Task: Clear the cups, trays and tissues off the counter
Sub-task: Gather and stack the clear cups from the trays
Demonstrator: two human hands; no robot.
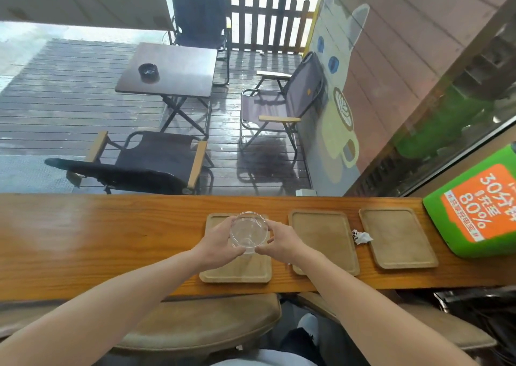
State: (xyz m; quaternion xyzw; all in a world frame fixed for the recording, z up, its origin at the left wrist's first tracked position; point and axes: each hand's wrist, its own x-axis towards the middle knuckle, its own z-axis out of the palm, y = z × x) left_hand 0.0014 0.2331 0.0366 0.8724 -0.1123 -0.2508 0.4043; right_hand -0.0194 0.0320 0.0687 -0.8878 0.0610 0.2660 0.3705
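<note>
Cups come first here, by the look of it: a clear plastic cup [248, 233] is gripped between the left hand [220, 240] and the right hand [282, 241], each grasping one side of its wall, above the leftmost tray [237, 270], probably so it can be carried off without tipping. Whether its base touches the tray or hangs clear I cannot tell, since the cup is transparent and seen from straight above; it may even be two cups nested. Three wooden trays lie in a row toward the right end of the desk [83, 240]; the middle tray [325, 237] and the right tray [396, 237] are bare. A crumpled tissue [361, 237] sits on the desk between those two, touching or overlapping the right one's edge. At the desk's right end a green sign [474, 206] is cut off by the frame.
</note>
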